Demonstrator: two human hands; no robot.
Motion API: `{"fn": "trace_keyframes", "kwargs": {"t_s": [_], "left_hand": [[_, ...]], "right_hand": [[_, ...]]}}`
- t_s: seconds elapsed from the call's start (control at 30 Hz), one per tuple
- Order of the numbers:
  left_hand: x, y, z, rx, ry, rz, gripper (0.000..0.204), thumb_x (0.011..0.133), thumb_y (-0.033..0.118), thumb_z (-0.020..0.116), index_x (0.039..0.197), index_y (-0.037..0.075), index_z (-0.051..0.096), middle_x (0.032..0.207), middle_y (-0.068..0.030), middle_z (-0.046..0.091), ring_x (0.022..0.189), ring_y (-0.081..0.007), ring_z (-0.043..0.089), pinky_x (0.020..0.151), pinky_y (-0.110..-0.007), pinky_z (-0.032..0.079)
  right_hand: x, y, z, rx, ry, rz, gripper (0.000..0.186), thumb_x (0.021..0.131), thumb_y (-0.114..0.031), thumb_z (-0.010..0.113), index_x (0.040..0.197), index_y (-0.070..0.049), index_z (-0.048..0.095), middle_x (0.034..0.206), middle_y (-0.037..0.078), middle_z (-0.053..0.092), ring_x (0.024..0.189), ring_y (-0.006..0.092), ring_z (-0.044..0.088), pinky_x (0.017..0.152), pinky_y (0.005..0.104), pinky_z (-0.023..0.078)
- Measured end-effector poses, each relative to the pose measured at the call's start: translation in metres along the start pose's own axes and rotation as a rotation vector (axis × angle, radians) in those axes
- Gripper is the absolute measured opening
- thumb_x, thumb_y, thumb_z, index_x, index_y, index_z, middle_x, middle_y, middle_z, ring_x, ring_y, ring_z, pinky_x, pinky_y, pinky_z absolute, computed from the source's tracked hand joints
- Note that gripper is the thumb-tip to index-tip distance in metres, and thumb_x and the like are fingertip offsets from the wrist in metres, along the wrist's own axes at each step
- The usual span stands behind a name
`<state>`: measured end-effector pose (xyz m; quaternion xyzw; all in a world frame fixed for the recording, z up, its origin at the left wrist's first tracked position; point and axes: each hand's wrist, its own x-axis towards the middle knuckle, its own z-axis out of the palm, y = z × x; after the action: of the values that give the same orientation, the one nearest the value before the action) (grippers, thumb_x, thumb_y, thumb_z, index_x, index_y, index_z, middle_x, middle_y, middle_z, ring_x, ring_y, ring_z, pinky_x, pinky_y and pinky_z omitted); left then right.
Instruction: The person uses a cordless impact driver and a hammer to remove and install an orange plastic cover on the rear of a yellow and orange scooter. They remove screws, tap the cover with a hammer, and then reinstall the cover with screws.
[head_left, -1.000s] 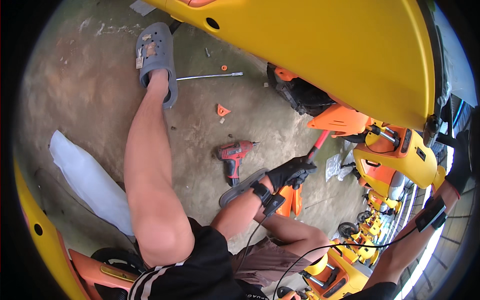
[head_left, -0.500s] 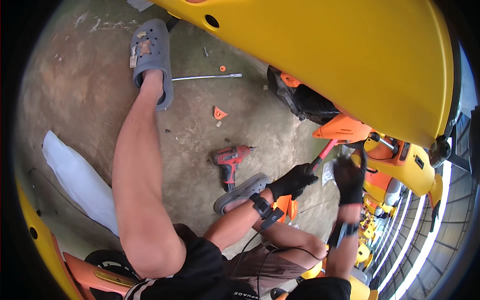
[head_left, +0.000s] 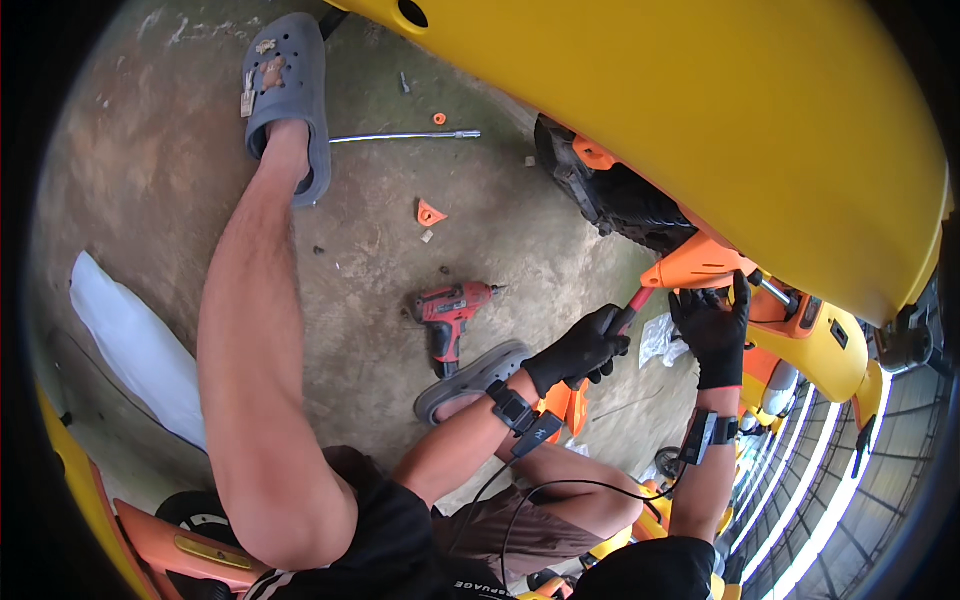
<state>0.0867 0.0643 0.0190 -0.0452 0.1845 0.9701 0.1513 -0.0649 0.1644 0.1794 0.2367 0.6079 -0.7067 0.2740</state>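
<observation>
My left hand (head_left: 580, 350), in a black glove, is closed around the handle of a red tool (head_left: 641, 298). The tool slants up to the right, and its far end is hidden at an orange plastic cover (head_left: 695, 263). Under that cover's lower edge is my right hand (head_left: 714, 330), also black-gloved. Its fingers are apart, with one digit stretched up against the cover. Whether it grips anything behind the edge cannot be made out. Above both hands spreads a large yellow body panel (head_left: 730, 110), with a black tyre (head_left: 625, 200) beneath it.
On the concrete floor lie a red cordless driver (head_left: 452, 312), a long metal rod (head_left: 405, 135), a small orange piece (head_left: 430, 213) and a clear plastic bag (head_left: 660, 342). White sheeting (head_left: 135, 345) is at the left. A cable hangs between my wrists. More yellow vehicles stand at right.
My right hand, blurred before, has come to rest against the orange cover with its fingers spread. My left hand keeps its hold on the red tool. The whole view has shifted slightly.
</observation>
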Motion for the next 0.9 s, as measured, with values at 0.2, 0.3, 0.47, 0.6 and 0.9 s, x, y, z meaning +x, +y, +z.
{"fn": "trace_keyframes", "kwargs": {"t_s": [0.2,0.3,0.47,0.6,0.9], "left_hand": [[0.006,0.008,-0.002,-0.184,0.007,-0.081,0.035,0.101,0.049,0.051,0.098,0.015,0.046,0.066,0.0027,0.045,0.043,-0.005,0.037,0.037,-0.023,0.03],[0.008,0.01,-0.005,-0.257,-0.042,-0.131,0.041,0.099,0.056,0.049,0.095,0.015,0.048,0.059,0.0038,0.043,0.039,-0.0055,0.035,0.035,-0.022,0.029],[0.01,0.004,-0.011,-0.31,-0.091,-0.21,0.043,0.1,0.057,0.046,0.09,0.015,0.048,0.056,0.0035,0.044,0.036,-0.0062,0.035,0.033,-0.022,0.028],[0.012,0.001,-0.008,-0.346,-0.076,-0.201,0.043,0.1,0.057,0.046,0.09,0.015,0.049,0.056,0.0032,0.044,0.036,-0.006,0.036,0.032,-0.021,0.028],[0.01,0.005,0.002,-0.45,-0.048,-0.239,0.044,0.1,0.058,0.048,0.091,0.014,0.051,0.054,0.0062,0.034,0.037,-0.0051,0.027,0.033,-0.023,0.02]], "right_hand": [[0.002,0.006,0.005,0.018,0.032,-0.07,0.061,0.088,-0.049,0.072,0.131,-0.009,0.058,0.136,0.011,0.06,0.125,0.0293,0.057,0.106,0.0472,0.046],[0.002,0.01,0.006,-0.086,0.013,-0.126,0.058,0.09,-0.055,0.066,0.128,-0.011,0.06,0.128,0.009,0.065,0.119,0.0267,0.061,0.102,0.0428,0.047],[0.007,0.01,0.001,-0.066,0.045,-0.12,0.059,0.089,-0.056,0.069,0.127,-0.011,0.06,0.129,0.008,0.064,0.119,0.0271,0.06,0.101,0.0416,0.047],[0.006,0.012,0.005,-0.072,0.069,-0.134,0.057,0.088,-0.056,0.07,0.124,-0.012,0.061,0.129,0.007,0.063,0.119,0.0271,0.059,0.099,0.0414,0.048],[0.021,0.0,-0.043,-0.057,-0.117,-0.055,0.046,0.094,-0.051,0.063,0.115,-0.01,0.064,0.122,0.01,0.066,0.114,0.026,0.061,0.097,0.042,0.05]]}}
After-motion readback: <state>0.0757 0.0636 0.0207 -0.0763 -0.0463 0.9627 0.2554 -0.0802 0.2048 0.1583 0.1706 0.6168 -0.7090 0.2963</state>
